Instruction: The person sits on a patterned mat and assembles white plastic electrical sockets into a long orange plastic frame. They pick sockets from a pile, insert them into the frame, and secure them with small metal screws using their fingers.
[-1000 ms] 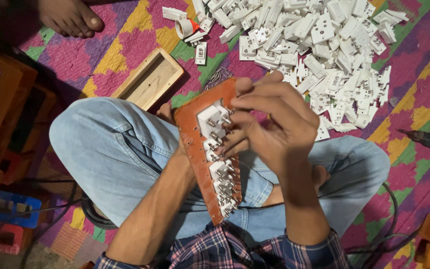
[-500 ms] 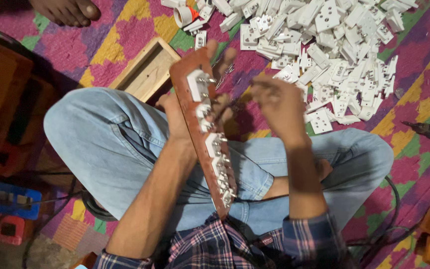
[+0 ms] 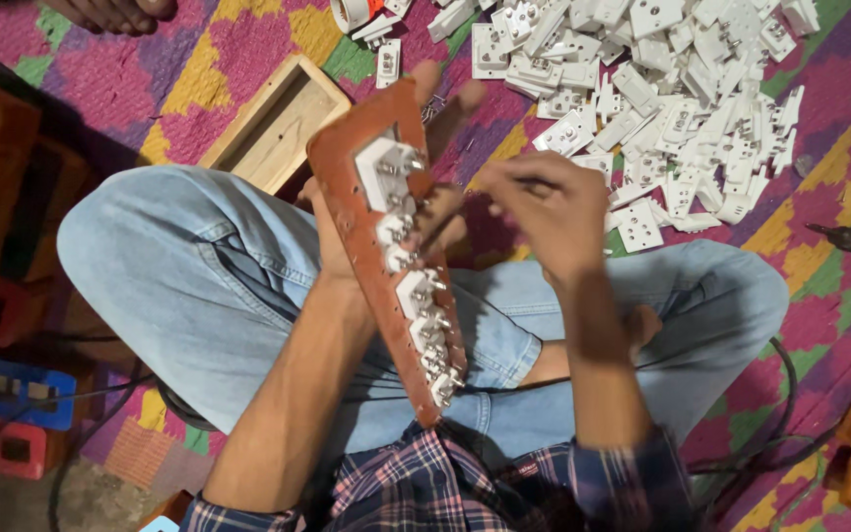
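Patterned floor covering [image 3: 248,59] in pink, yellow, green and purple lies under you; you sit cross-legged on it in blue jeans.

Your left hand [image 3: 332,232] holds one long reddish-brown board [image 3: 386,246] above your lap, tilted on edge, its far end toward the pile and its near end toward your chest. Its grip is wrapped around the board from behind, fingertips showing past the far edge. The board carries a single row of white switch and socket modules [image 3: 416,296] with metal terminals standing out; about seven can be made out, though the near ones are crowded and an exact count cannot be confirmed.

Your right hand [image 3: 549,212] sits just beside the board's upper half, fingers curled together; whether they pinch anything cannot be told, owing to blur.

One heap of loose white socket parts [image 3: 662,89], several dozen and too many to count, lies beyond your knees. One open wooden box [image 3: 268,123] lies beside your left knee. One bare foot [image 3: 115,12] of another person shows at the top edge.
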